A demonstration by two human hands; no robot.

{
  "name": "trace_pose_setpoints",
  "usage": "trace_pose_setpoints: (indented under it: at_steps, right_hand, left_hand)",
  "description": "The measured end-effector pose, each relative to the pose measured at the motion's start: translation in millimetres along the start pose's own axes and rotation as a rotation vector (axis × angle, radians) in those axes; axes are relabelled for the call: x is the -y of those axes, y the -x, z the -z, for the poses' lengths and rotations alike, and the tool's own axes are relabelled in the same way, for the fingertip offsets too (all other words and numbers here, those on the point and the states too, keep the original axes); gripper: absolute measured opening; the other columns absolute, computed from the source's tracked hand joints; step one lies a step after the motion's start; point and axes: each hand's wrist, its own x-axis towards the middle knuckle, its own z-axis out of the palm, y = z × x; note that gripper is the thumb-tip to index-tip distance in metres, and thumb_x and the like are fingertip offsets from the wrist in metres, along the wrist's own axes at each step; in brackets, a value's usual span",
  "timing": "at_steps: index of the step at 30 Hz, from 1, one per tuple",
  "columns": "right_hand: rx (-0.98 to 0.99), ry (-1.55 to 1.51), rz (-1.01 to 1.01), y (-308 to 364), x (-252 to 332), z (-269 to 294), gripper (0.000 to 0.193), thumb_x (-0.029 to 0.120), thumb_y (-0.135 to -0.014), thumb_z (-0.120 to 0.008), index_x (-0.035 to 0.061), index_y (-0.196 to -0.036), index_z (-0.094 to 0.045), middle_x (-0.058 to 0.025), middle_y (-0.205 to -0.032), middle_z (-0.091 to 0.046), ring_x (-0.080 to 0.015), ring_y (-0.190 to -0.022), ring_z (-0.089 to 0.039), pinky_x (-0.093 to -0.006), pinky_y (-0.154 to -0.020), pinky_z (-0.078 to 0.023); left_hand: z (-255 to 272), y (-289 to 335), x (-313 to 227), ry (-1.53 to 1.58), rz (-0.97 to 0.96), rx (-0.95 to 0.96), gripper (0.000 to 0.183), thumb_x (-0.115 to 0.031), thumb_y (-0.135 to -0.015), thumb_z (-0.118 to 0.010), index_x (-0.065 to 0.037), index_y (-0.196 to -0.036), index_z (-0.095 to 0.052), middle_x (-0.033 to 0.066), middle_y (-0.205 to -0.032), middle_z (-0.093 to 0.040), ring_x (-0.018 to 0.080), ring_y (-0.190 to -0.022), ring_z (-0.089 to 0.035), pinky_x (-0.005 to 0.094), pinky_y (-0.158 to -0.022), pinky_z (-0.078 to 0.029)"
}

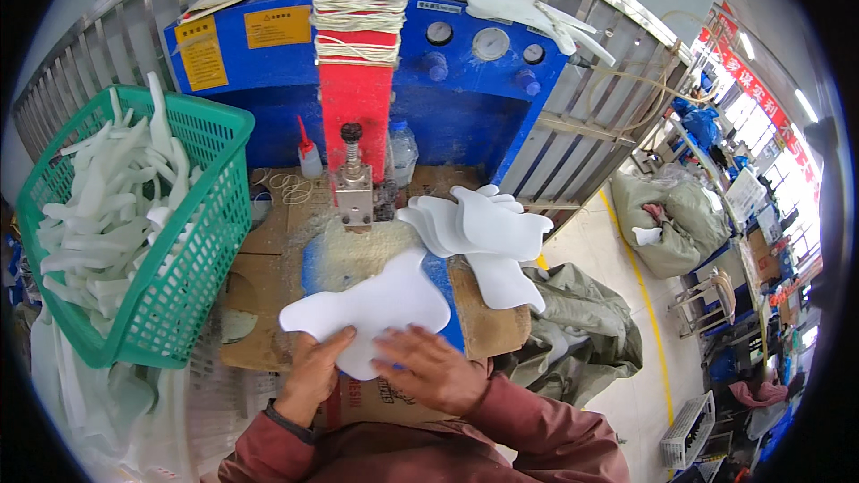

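White lobed sheet [394, 304], hand-held

Near edge pinched by left hand [313, 371]; right hand [431, 368] held open over it. Sheet extended beyond the grip, partly covering blue board [438, 274]; longest span set roughly left to right, one lobe pointed left, another forward.

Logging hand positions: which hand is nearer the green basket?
Left: the left hand, holding the white piece, is right of the green basket; the right hand is farther right.

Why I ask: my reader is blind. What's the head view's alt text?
The left hand grips a flat white piece before a red and blue machine, the right hand open over it; a green basket of pale pieces stands left.
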Motion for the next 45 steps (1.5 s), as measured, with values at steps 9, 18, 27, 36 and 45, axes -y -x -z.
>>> trace_pose_setpoints:
  at_steps: [9,18,27,36,45]
  right_hand:
    - [-0.309,-1.272,-0.899,-25,-49,-32,0.048,0.022,-0.105,-0.066,-0.0053,-0.142,-0.051,-0.0111,-0.123,-0.067,-0.0147,-0.111,-0.062,-0.0307,-0.095,-0.051]
    - [-0.423,-1.583,-0.785,-85,-42,-51,0.035,0.009,-0.106,-0.061,-0.0033,-0.138,-0.055,-0.006,-0.113,-0.069,-0.0096,-0.099,-0.063,-0.0271,-0.086,-0.052]
    - [-0.431,-1.656,-0.747,-105,-43,-52,0.038,0.01,-0.106,-0.061,-0.001,-0.142,-0.056,-0.0054,-0.112,-0.07,-0.0086,-0.098,-0.063,-0.0269,-0.086,-0.052]
    - [-0.483,-1.587,-0.77,-99,-51,-49,0.035,0.011,-0.105,-0.064,0.0016,-0.139,-0.061,-0.0027,-0.109,-0.071,-0.007,-0.096,-0.063,-0.0263,-0.084,-0.053]
    - [-0.491,-1.498,-0.792,-93,-61,-37,0.037,0.012,-0.105,-0.064,0.0018,-0.141,-0.06,-0.0023,-0.108,-0.071,-0.007,-0.094,-0.063,-0.0255,-0.083,-0.053]
  left_hand:
    - [57,22,-27,-0.076,-0.018,0.011,0.048,0.002,-0.09,-0.073,-0.002,-0.135,-0.059,0.0097,-0.127,-0.069,0.0235,-0.118,-0.066,0.0403,-0.101,-0.053]
    - [67,36,-67,-0.275,-0.195,-0.216,0.048,-0.003,-0.087,-0.078,0.0,-0.133,-0.062,0.0079,-0.12,-0.071,0.0193,-0.108,-0.068,0.0366,-0.097,-0.053]
    - [64,35,-86,-0.272,-0.265,-0.251,0.047,-0.009,-0.087,-0.079,0.0,-0.13,-0.063,0.0076,-0.117,-0.072,0.0189,-0.105,-0.068,0.0356,-0.095,-0.053]
    - [56,25,-86,-0.275,-0.231,-0.223,0.044,-0.001,-0.088,-0.073,0.002,-0.13,-0.063,0.0091,-0.119,-0.071,0.0191,-0.106,-0.069,0.0357,-0.096,-0.053]
    - [47,10,-87,-0.253,-0.168,-0.177,0.044,0.0,-0.088,-0.071,0.002,-0.131,-0.063,0.0094,-0.12,-0.071,0.0193,-0.107,-0.069,0.0358,-0.096,-0.053]
